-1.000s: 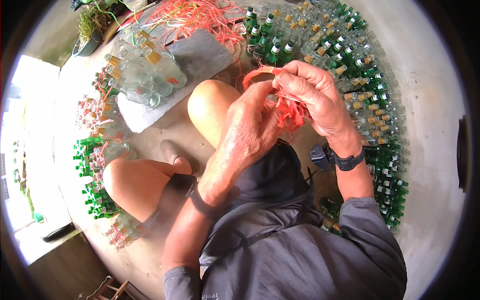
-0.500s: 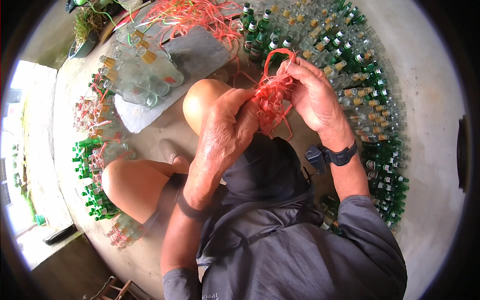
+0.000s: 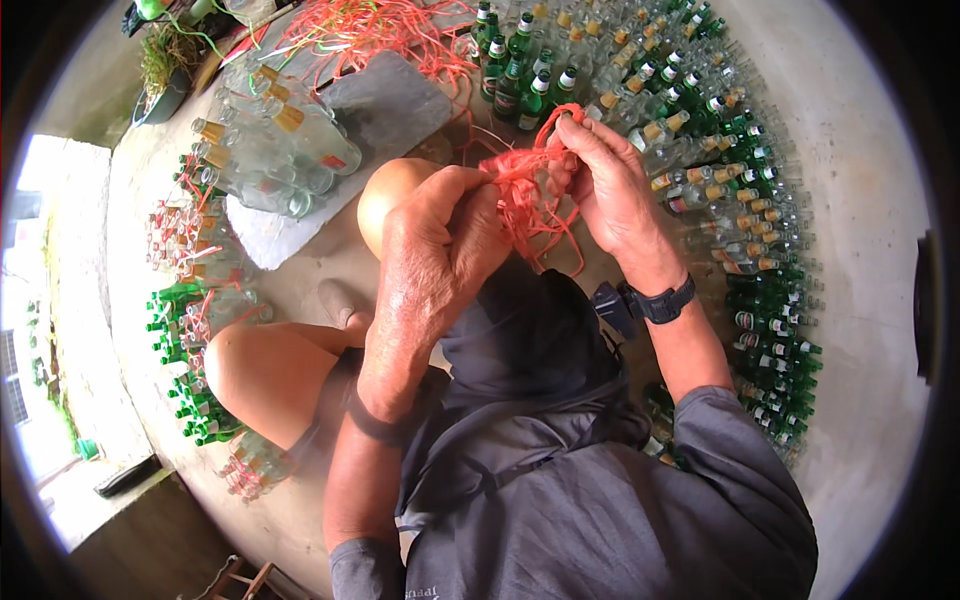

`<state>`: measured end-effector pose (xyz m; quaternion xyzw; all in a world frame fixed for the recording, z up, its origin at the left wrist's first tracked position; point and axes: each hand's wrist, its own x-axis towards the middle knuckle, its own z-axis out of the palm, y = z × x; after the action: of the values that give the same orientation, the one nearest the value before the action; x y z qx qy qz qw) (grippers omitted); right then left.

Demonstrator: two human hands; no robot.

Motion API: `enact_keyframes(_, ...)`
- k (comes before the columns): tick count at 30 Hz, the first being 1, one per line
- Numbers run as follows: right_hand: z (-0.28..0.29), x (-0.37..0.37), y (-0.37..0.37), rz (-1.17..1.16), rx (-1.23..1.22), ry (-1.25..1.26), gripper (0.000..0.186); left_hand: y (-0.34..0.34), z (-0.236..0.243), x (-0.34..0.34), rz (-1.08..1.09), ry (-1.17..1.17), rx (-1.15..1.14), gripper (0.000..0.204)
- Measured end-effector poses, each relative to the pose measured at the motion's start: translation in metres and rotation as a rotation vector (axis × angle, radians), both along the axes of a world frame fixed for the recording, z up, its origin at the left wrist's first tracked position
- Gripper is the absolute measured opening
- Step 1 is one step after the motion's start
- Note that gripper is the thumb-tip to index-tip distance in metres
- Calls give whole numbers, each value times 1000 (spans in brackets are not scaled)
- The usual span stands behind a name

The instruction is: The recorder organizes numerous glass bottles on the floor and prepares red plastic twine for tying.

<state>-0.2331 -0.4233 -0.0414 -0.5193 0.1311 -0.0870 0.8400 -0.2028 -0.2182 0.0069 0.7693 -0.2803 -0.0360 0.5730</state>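
Observation:
A tangled bunch of red plastic strapping hangs between my two hands, above my raised knee. My left hand is closed, thumb and forefinger pinching the strands at the left side of the bunch. Thumb and fingers of my right hand pinch a looped strand at its upper right. Loose ends dangle below the bunch, and a strand trails toward the floor behind it. The left fingertips are partly hidden behind the hand.
Clear bottles stand together on a grey board. Red strapping is heaped behind it. Many green bottles and clear ones line the right wall; tied bundles stand at left. A potted plant sits far left.
Both hands have shifted slightly left with the strapping. The strands between them are stretched more sideways, and the loop at my right fingertips has become smaller.

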Motion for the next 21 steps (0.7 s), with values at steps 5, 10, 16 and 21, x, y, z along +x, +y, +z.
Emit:
enact_keyframes(5, -16, 10, -12, -167, -29, 107, 20, 1, -3, -1, -3, 107, 21, 11)
enact_keyframes(10, -25, 13, -19, -131, 40, 101, 23, 6, -8, -2, -16, -18, 60, 7)
enact_keyframes(16, -26, 23, -25, -161, 164, 39, 20, 5, -15, -1, -56, -173, 99, 4)
enact_keyframes(21, -26, 25, -28, -170, 230, 20, 20, 5, -19, -6, -70, -209, 117, 3)
